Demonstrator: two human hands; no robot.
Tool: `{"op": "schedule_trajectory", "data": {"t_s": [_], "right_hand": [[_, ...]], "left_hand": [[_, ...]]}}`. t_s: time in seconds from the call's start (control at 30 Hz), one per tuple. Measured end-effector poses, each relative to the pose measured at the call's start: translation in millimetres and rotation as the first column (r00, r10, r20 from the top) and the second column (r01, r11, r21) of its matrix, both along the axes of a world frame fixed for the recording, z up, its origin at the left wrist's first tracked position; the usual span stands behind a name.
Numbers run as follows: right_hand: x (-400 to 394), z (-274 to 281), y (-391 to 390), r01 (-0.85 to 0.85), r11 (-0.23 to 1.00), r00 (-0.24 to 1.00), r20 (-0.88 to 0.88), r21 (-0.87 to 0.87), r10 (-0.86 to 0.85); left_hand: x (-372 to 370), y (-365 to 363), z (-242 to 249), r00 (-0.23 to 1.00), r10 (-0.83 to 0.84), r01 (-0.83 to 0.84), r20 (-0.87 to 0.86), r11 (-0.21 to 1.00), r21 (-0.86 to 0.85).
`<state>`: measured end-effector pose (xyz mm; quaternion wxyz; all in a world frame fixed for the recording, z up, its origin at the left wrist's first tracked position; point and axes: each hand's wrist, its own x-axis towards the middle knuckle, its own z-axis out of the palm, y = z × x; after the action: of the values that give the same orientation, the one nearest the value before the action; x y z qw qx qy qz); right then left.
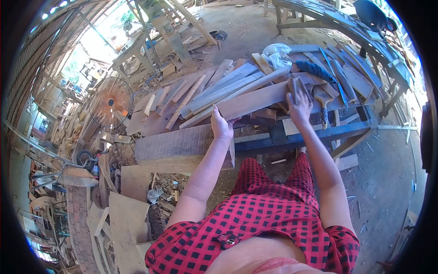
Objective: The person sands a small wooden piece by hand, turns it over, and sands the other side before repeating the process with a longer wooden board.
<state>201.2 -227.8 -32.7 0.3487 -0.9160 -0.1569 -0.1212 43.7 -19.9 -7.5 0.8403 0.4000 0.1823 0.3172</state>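
At a cluttered outdoor workbench (319,133), a person in a red-and-black checked shirt (255,219) reaches forward with both bare arms over a stack of timber. Nearest the body, a thick, dark slab of wood (175,148) lies along the front edge of the bench, its end jutting out to the left over the scrap-strewn ground. The left hand (220,125) sits at the far edge of this slab, where a long flat plank (253,101) runs diagonally up to the right; the fingers (215,113) curl over the plank's near end, clasping it. The right hand (300,106) lies farther along the same plank, palm down, with its fingers closed about a small wooden block (293,86) that stands up on the board. Just right of that hand rests a paintbrush (323,98) with a broad head, its handle pointing toward the bench's front rail. Beyond the plank, more boards (219,86) fan out in a loose pile, and a dark blue cloth (315,69) and a crumpled plastic bag (276,54) lie near the back. Off to the left stands a round fan (110,101) with an orange hub.
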Motion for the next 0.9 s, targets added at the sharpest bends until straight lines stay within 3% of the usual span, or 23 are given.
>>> {"op": "schedule_trajectory", "data": {"t_s": [0.03,0.2,0.27,0.37,0.4,0.43,0.47,0.6,0.67,0.73,0.9], "right_hand": [[-19,3,7,-0.017,1.000,0.999,0.029,-0.008,0.017],[-124,31,42,-0.521,0.853,0.830,0.240,0.013,0.503],[-147,41,51,-0.624,0.777,0.735,0.272,-0.086,0.621],[-150,44,53,-0.705,0.708,0.684,0.228,-0.033,0.693],[-140,41,49,-0.713,0.696,0.656,0.270,-0.087,0.705],[-130,39,44,-0.716,0.683,0.624,0.309,-0.143,0.718],[-123,41,37,-0.677,0.728,0.684,0.278,-0.103,0.675],[-67,38,10,-0.400,0.915,0.899,0.173,-0.043,0.402],[-16,12,0,-0.230,0.969,0.963,0.119,-0.091,0.240],[19,3,-10,-0.091,0.995,0.993,0.074,-0.035,0.093],[42,-6,-12,0.023,1.000,0.999,0.027,0.021,-0.023]], "left_hand": [[0,-1,2,1.000,0.007,-0.007,-0.004,1.000,-0.009],[-1,-2,1,1.000,0.002,-0.002,0.006,1.000,-0.028],[-3,7,-10,0.999,-0.008,0.009,0.036,0.999,-0.041],[-5,23,-33,0.962,-0.235,0.246,0.142,0.967,-0.065],[-3,19,-28,0.962,-0.235,0.246,0.142,0.967,-0.065],[1,15,-23,0.992,-0.109,0.111,0.067,0.993,-0.028],[2,9,-15,1.000,0.025,-0.024,-0.003,1.000,0.019],[-1,0,2,1.000,0.004,-0.004,-0.015,1.000,-0.001],[-1,-2,3,1.000,0.014,-0.015,-0.018,1.000,-0.022],[0,-2,3,0.999,0.026,-0.027,-0.019,0.999,-0.038],[0,0,0,1.000,0.014,-0.014,-0.003,1.000,-0.017]]}}
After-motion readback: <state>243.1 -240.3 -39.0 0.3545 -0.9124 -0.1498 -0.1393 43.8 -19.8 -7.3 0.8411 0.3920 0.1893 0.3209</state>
